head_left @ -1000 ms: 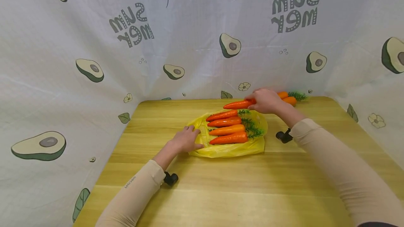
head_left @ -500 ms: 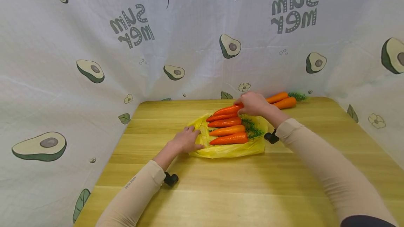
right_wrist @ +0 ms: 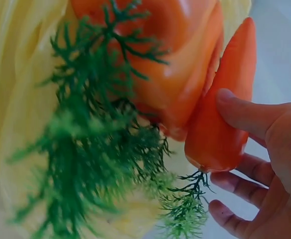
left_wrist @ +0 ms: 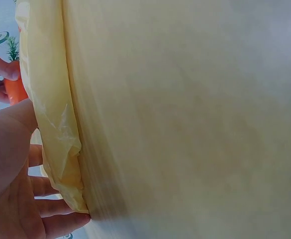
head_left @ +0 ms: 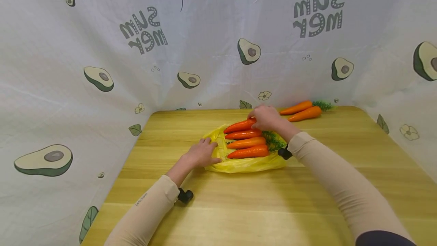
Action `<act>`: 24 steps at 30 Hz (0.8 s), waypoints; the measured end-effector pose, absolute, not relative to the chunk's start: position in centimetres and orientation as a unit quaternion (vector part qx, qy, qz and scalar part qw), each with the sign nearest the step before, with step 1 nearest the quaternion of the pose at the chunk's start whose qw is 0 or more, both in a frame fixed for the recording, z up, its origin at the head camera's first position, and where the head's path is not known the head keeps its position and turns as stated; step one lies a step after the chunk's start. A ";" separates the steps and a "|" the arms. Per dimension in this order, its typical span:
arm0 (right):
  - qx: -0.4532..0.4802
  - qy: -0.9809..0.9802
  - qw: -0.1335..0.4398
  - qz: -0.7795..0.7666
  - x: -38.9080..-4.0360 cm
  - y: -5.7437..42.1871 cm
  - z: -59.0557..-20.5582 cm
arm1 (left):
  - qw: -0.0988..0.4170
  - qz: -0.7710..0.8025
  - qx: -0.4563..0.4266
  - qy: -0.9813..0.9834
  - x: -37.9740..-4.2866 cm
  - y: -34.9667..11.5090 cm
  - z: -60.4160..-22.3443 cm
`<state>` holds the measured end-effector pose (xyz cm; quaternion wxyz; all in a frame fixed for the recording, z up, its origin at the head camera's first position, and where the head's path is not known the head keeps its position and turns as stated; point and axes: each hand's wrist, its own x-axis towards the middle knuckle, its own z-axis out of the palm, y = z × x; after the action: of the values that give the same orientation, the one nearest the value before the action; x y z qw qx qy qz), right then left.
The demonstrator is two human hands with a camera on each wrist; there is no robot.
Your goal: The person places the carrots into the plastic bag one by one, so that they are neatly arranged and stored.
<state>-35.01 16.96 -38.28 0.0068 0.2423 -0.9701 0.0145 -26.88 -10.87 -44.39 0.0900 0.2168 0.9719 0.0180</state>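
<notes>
My right hand [head_left: 266, 119] pinches a red-orange carrot [right_wrist: 220, 127] between thumb and fingers. It lies low over the back of a yellow plastic bag [head_left: 235, 168], its tip toward the left and its green top hanging below my fingers in the right wrist view. Several more carrots [head_left: 249, 152] lie side by side on the bag, their leafy tops [head_left: 271, 139] to the right. At the bag's left end, my left hand [head_left: 200, 153] rests with fingers spread along the edge; the left wrist view shows its fingertips [left_wrist: 70, 221] touching the yellow plastic.
Two orange carrots [head_left: 305, 114] lie at the back right of the wooden table [head_left: 239, 208], one's green top against the wall. A white cloth [head_left: 211, 52] printed with avocados hangs behind and at the sides. Small black wrist cameras [head_left: 185, 196] sit under both cuffs.
My right hand has moved left and toward me, lowering the carrot from behind the bag onto the row's back edge, where it covers the rearmost carrot. My left hand stays put.
</notes>
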 end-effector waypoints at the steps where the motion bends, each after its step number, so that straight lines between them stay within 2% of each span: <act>1: 0.242 -0.970 0.007 0.015 -35.1 16.9 -38.4 | 0.090 0.018 0.217 0.972 -26.8 -10.9 -44.3; 24: 0.236 -0.971 0.012 0.026 -34.5 16.5 -38.7 | 0.084 0.016 0.217 0.973 -26.4 -10.8 -44.1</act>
<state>-34.54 16.48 -38.67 0.0118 0.2359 -0.9714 0.0262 -26.39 -10.80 -44.14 0.0839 0.2166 0.9725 0.0162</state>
